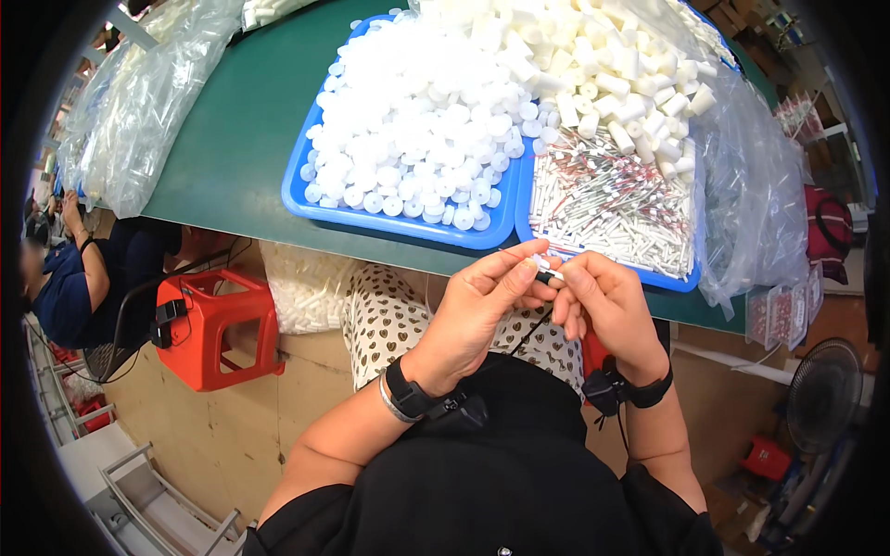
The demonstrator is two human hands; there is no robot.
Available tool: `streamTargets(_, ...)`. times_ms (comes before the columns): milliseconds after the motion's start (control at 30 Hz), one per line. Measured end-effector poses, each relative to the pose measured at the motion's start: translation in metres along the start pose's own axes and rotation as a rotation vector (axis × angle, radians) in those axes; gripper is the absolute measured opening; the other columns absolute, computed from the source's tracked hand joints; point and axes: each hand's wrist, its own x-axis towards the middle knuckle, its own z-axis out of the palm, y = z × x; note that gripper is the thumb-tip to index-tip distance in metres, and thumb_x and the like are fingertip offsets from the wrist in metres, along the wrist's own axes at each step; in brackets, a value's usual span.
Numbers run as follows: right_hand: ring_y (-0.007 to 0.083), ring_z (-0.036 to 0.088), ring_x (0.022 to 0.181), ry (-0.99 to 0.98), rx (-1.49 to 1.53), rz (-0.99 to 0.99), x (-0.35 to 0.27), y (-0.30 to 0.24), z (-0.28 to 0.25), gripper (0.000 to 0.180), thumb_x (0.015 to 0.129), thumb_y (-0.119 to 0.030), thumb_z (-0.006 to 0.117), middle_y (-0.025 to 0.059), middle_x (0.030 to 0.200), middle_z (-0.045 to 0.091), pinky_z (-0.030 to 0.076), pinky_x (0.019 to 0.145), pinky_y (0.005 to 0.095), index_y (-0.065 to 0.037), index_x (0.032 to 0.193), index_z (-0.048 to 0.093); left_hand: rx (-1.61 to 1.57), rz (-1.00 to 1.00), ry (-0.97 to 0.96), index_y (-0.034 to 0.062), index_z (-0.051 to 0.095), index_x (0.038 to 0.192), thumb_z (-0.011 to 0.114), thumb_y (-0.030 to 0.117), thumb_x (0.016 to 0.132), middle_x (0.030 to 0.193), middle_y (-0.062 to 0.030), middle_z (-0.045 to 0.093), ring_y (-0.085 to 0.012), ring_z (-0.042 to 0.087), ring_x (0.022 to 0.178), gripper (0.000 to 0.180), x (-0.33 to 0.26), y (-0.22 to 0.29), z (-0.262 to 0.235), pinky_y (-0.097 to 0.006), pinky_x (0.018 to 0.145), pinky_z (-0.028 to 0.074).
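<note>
Just in front of the green table's near edge, my left hand (477,301) and my right hand (612,301) meet, fingertips pinched together. Between them is a small white-and-black part (547,270), and both hands are closed on it. Fingers cover much of it, so its exact kind cannot be made out. Right beyond my fingers is a blue tray (674,280) of thin white sticks (593,208), some with reddish or dark lengths. Left of that, a second blue tray (371,222) holds a heap of translucent white round caps (408,139).
Cream foam-like cylinders (640,83) are piled at the back right. Clear plastic bags (751,176) (158,102) lie at both ends of the green table (232,157). A red stool (213,324) and a seated person (69,287) are at left; a fan (825,394) stands at right.
</note>
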Motion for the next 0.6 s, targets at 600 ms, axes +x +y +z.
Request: streamTargets(600, 0.0371, 0.065, 0.071, -0.069, -0.674, -0.433, 0.043, -0.038, -0.006, 0.011, 0.097, -0.011, 0.056, 0.0187, 0.077, 0.064, 0.050, 0.061, 0.0438, -0.003, 0.098, 0.064, -0.024, 0.164, 0.147, 0.0003, 0.060, 0.123, 0.058, 0.024, 0.100, 0.111, -0.0079, 0.067, -0.0077, 0.063, 0.087, 0.032, 0.001, 0.014, -0.011, -0.022, 0.079, 0.051)
